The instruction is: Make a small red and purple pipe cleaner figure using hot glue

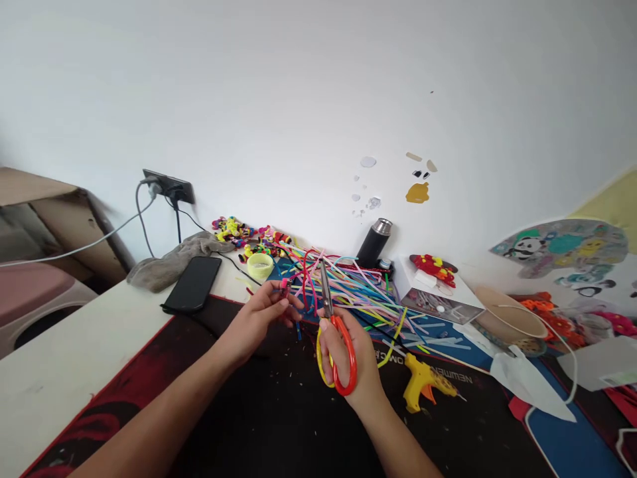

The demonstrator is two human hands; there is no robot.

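Scissors fill my closed right grip, left grip pinches pink piece; trimming seems in hand, next snip probably needs steadiness.

"What's hard to see at your left hand, mid-frame?"
"Your fingers partly hide a pink piece, too small to identify."
"And the edges?"
"The bottom cuts off your forearms; the right edge, a pale box."

Left hand in a loose pinch, right hand closed in a grip. Left forearm, right forearm converge inward.
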